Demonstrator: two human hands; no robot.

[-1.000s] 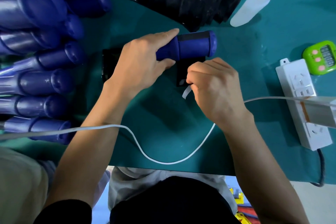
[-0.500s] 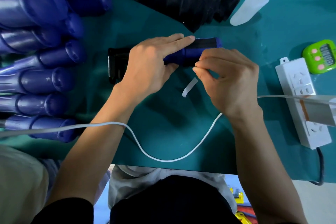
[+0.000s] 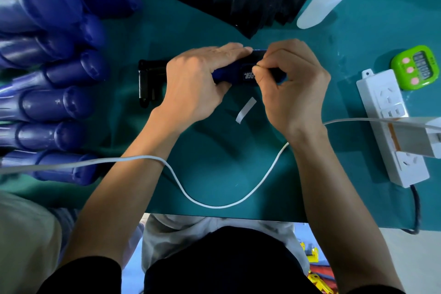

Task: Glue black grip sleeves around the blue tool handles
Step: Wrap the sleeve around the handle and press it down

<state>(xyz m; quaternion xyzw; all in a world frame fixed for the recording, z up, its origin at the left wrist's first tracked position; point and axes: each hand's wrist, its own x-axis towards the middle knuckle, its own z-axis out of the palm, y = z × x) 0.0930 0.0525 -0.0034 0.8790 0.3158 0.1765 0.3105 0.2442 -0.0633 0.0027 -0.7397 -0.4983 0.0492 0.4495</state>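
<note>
Teal mat (image 3: 214,162): L hand (image 3: 193,86), R hand (image 3: 293,88) grip blue handle (image 3: 220,74) mid-mat.

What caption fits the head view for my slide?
Left hand holds a blue tool handle while the right hand pinches a black grip sleeve onto it.

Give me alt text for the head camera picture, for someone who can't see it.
The left hand grips a blue handle on a green table while the right hand pinches a black sleeve onto it. More handles lie at the left.
</note>
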